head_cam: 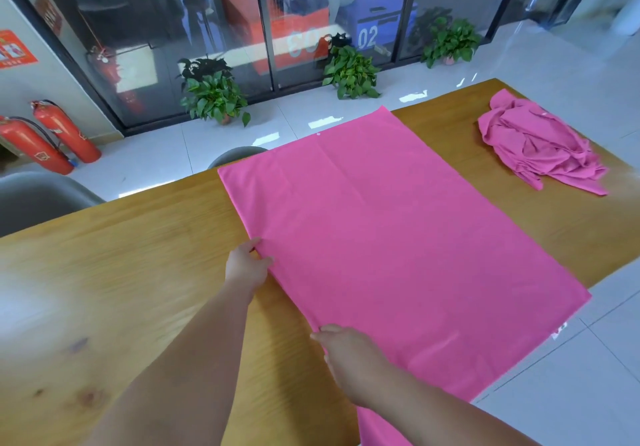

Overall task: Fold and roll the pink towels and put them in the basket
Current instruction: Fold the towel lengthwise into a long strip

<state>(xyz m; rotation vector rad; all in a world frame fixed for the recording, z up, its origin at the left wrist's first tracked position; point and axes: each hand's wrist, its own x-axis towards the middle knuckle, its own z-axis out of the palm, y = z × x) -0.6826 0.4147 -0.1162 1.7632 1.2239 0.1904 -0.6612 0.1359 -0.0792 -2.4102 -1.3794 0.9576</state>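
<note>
Left hand (247, 267) pinches the left edge of the spread pink towel (398, 237), fingers curled on the cloth; right hand (349, 359) grips the same edge nearer the body; the towel lies flat on the wooden table (121, 289); crumpled pink towels (533, 147) lie heaped at the table's far right.

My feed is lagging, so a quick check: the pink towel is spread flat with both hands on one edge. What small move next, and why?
Probably lift that edge and carry it across to the opposite side, folding the towel in half. The flat pink towel lies smooth and unfolded on the table, and the left hand and right hand both hold the same edge.
</note>
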